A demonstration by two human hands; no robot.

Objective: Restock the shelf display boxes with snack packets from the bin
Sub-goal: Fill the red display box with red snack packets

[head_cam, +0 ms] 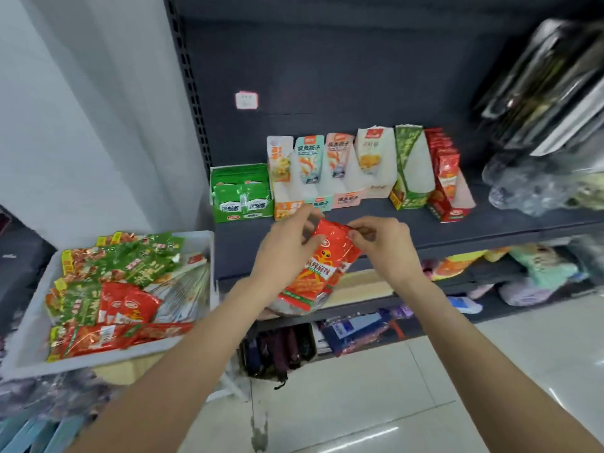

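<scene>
A small stack of red snack packets (318, 269) is held in front of the dark shelf (408, 223). My left hand (283, 246) grips the stack from the left side. My right hand (382, 245) pinches the top right corner of the front packet. A row of display boxes stands on the shelf: a green box (242, 192) at the left, several pale boxes (327, 178) in the middle, a green carton (408, 168), then a red box (447, 178) holding red packets. At the left, the white bin (31, 325) holds several red and green packets.
Clear plastic bags and dark wrapped goods (542, 132) fill the shelf's right end. Lower shelves (359, 325) carry assorted packaged items. A dark upright post (192, 93) borders the shelf on the left. Glossy tiled floor (425, 403) lies below.
</scene>
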